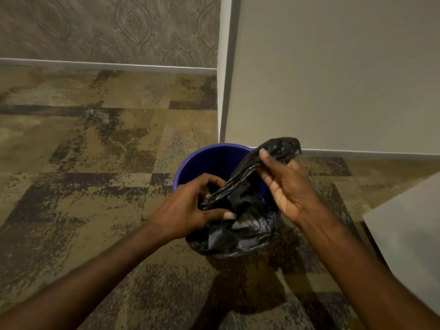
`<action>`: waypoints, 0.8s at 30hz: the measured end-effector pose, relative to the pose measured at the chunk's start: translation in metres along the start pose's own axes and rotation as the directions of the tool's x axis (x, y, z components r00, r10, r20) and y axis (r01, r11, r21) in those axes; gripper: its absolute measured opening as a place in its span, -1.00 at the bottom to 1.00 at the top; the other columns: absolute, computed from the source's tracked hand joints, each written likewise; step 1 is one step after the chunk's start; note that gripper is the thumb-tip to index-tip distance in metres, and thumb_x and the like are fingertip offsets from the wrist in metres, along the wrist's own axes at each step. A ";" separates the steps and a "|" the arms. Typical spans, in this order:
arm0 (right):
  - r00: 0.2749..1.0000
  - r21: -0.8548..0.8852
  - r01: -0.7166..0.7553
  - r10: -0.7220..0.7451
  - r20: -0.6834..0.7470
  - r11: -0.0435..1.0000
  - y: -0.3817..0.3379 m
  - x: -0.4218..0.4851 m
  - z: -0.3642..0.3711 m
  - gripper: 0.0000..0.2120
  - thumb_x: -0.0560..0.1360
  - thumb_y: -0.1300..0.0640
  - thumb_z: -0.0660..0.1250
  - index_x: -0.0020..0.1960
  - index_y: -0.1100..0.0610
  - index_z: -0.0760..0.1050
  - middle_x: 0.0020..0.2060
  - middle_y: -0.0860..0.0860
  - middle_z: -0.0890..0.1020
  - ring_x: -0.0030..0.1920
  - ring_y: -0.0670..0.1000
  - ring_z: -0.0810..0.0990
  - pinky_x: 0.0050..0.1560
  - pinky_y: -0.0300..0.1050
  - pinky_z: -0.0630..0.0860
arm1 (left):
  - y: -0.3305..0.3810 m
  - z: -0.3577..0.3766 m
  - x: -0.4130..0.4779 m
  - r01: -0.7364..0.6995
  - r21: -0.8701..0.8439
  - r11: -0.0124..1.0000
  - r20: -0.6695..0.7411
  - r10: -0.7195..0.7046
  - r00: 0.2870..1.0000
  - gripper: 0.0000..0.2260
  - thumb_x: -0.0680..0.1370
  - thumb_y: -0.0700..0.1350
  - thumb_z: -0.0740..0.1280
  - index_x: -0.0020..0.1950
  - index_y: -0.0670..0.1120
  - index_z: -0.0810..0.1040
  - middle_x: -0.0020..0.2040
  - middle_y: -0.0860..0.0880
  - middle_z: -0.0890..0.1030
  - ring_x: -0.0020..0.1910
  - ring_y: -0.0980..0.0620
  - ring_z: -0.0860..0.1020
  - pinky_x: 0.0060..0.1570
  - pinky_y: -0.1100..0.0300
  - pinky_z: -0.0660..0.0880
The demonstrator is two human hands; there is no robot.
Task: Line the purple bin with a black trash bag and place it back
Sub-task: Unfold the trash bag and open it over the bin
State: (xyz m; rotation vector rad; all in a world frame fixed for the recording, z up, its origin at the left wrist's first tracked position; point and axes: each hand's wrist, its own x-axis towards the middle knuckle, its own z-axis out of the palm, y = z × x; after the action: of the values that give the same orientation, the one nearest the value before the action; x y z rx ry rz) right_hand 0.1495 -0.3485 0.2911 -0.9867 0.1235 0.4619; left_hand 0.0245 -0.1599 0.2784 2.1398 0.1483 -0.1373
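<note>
Both of my hands are clenched on the black trash bag [240,220], which is bunched and twisted between them above the purple bin [209,160]. My left hand [190,208] grips the crumpled middle of the bag at the near left of the bin's opening, thumb pressed across the plastic and fingers curled around it. My right hand [283,186] is raised a little farther and to the right, pinching a stretched end of the bag, whose tip sticks up past my fingers. Loose folds of the bag hang down over the bin's near rim and hide that side of it. Its far inner wall shows bare purple, not yet covered. It stands on the patterned carpet [95,163], close to the corner of a plain pale wall [333,79] on the far right, with patterned wallpaper [107,27] on the far left.
</note>
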 end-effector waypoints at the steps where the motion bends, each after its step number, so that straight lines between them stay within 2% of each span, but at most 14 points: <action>1: 0.999 0.013 0.002 -0.003 0.047 1.000 -0.001 0.000 0.001 -0.57 0.51 0.28 0.42 0.35 0.30 0.45 0.20 0.24 0.66 0.15 0.14 0.70 0.12 0.05 0.65 | 0.004 0.004 -0.001 0.018 -0.091 0.996 0.016 -0.017 1.000 -0.65 0.51 0.10 0.49 0.26 0.11 0.57 0.03 0.06 0.73 -0.03 0.21 0.70 -0.07 0.24 0.67; 3: 0.992 -0.230 0.016 0.013 0.124 0.973 0.006 -0.001 0.003 -0.49 0.49 0.13 0.46 0.38 0.19 0.43 0.20 0.18 0.67 0.11 0.12 0.72 0.05 0.05 0.67 | 0.012 0.010 -0.002 0.110 -0.398 0.911 0.023 -0.110 0.994 -0.73 0.62 0.13 0.34 0.21 0.03 0.67 0.07 0.03 0.77 0.04 0.10 0.74 0.10 0.06 0.65; 5: 0.973 -0.515 -0.009 0.126 0.193 0.857 0.023 -0.001 0.005 -0.31 0.35 0.01 0.58 0.41 0.05 0.41 0.22 0.08 0.67 0.17 0.10 0.69 0.19 0.15 0.61 | 0.017 0.010 0.001 0.187 -0.610 0.770 0.039 -0.206 0.978 -0.66 0.66 0.16 0.24 0.24 0.04 0.69 0.12 0.03 0.77 0.12 0.06 0.73 0.16 0.05 0.62; 6: 0.962 -0.582 -0.033 0.184 0.202 0.813 0.032 -0.001 0.006 -0.22 0.29 0.00 0.63 0.43 0.01 0.39 0.23 0.03 0.66 0.21 0.06 0.66 0.25 0.16 0.57 | 0.019 0.009 0.003 0.201 -0.662 0.722 0.032 -0.242 0.970 -0.64 0.67 0.18 0.22 0.26 0.05 0.69 0.14 0.03 0.77 0.14 0.04 0.73 0.15 0.05 0.62; 9: 0.959 -0.612 -0.050 0.210 0.192 0.789 0.036 0.004 0.000 -0.18 0.23 0.14 0.67 0.41 0.00 0.40 0.22 -0.02 0.66 0.23 0.03 0.64 0.26 0.13 0.57 | 0.009 -0.004 0.014 0.213 -0.770 0.602 -0.070 -0.411 0.909 -0.63 0.65 0.21 0.23 0.15 0.01 0.71 0.00 -0.04 0.80 0.00 -0.06 0.76 -0.01 -0.01 0.65; 11: 0.972 -0.538 -0.026 0.148 0.185 0.843 0.020 0.014 -0.012 -0.20 0.21 0.25 0.65 0.38 0.03 0.44 0.21 0.03 0.67 0.21 0.09 0.66 0.15 0.09 0.63 | -0.009 -0.021 0.025 0.188 -0.830 0.525 -0.173 -0.563 0.808 -0.66 0.64 0.21 0.27 0.05 -0.03 0.66 -0.16 -0.06 0.79 -0.20 -0.07 0.76 -0.21 0.06 0.65; 12: 0.978 -0.483 -0.003 0.104 0.182 0.876 0.007 0.019 -0.020 -0.21 0.21 0.29 0.61 0.38 0.05 0.45 0.20 0.05 0.68 0.17 0.09 0.67 0.06 0.01 0.66 | -0.019 -0.030 0.030 0.170 -0.843 0.511 -0.217 -0.611 0.761 -0.67 0.63 0.21 0.29 0.03 -0.02 0.64 -0.17 -0.07 0.78 -0.25 -0.08 0.74 -0.27 0.08 0.64; 13: 0.982 -0.443 0.016 0.069 0.176 0.897 -0.006 0.023 -0.030 -0.23 0.22 0.30 0.57 0.40 0.07 0.45 0.19 0.07 0.67 0.11 0.08 0.68 -0.04 -0.07 0.67 | -0.030 -0.036 0.034 0.162 -0.827 0.538 -0.266 -0.628 0.732 -0.69 0.63 0.22 0.30 0.01 0.00 0.63 -0.13 -0.08 0.76 -0.23 -0.08 0.72 -0.28 0.09 0.63; 15: 0.985 -0.454 0.024 0.056 0.162 0.891 -0.025 0.031 -0.054 -0.26 0.25 0.33 0.50 0.41 0.09 0.45 0.21 0.15 0.63 0.02 0.06 0.68 -0.18 -0.17 0.66 | -0.053 -0.039 0.038 0.194 -0.653 0.732 -0.396 -0.548 0.737 -0.74 0.63 0.21 0.30 -0.03 0.06 0.63 -0.08 -0.05 0.73 -0.15 -0.07 0.71 -0.26 0.12 0.62; 17: 0.981 -0.551 0.006 0.103 0.166 0.834 -0.027 0.036 -0.088 -0.25 0.23 0.39 0.50 0.37 0.01 0.48 0.27 0.17 0.59 0.09 0.10 0.69 -0.12 -0.09 0.68 | -0.079 -0.023 0.031 0.172 -0.314 0.934 -0.507 -0.318 0.801 -0.73 0.66 0.20 0.26 0.00 0.06 0.63 -0.12 0.01 0.71 -0.13 -0.03 0.71 -0.32 0.17 0.62; 18: 0.977 -0.626 0.014 0.123 0.176 0.780 -0.024 0.035 -0.104 -0.24 0.24 0.42 0.51 0.35 -0.05 0.50 0.30 0.15 0.58 0.18 0.13 0.66 -0.04 -0.01 0.68 | -0.088 -0.012 0.023 0.134 -0.160 0.978 -0.533 -0.200 0.822 -0.71 0.67 0.20 0.22 0.04 0.04 0.62 -0.12 0.04 0.69 -0.14 0.01 0.70 -0.32 0.16 0.62; 20: 0.972 -0.758 0.067 0.129 0.196 0.649 -0.014 0.024 -0.133 -0.19 0.28 0.47 0.50 0.37 -0.16 0.48 0.34 0.04 0.55 0.31 0.12 0.57 0.11 0.09 0.64 | -0.100 0.012 0.005 0.035 0.042 0.999 -0.513 -0.008 0.858 -0.71 0.68 0.20 0.18 0.13 0.07 0.58 -0.10 0.13 0.66 -0.15 0.17 0.65 -0.30 0.19 0.61; 21: 0.970 -0.798 0.102 0.118 0.212 0.594 -0.010 0.016 -0.144 -0.17 0.32 0.47 0.50 0.39 -0.20 0.44 0.36 -0.03 0.54 0.33 0.05 0.55 0.15 0.07 0.62 | -0.102 0.022 -0.004 -0.013 0.096 0.995 -0.483 0.058 0.874 -0.76 0.69 0.20 0.16 0.15 0.14 0.55 -0.10 0.20 0.65 -0.16 0.22 0.63 -0.31 0.31 0.55; 24: 0.965 -0.846 0.151 0.109 0.238 0.512 0.014 -0.008 -0.169 -0.17 0.37 0.45 0.49 0.44 -0.20 0.37 0.35 -0.13 0.53 0.32 -0.16 0.53 0.16 -0.18 0.60 | -0.105 0.042 -0.027 -0.107 0.245 0.964 -0.389 0.199 0.900 -0.90 0.67 0.19 0.10 -0.01 0.31 0.38 -0.26 0.34 0.53 -0.21 0.37 0.55 -0.38 0.47 0.41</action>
State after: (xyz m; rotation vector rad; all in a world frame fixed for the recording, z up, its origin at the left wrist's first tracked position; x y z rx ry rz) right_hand 0.1541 -0.4847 0.1896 -1.9159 -0.4230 0.6469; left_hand -0.0209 -0.1395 0.1734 2.3656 0.2147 0.4135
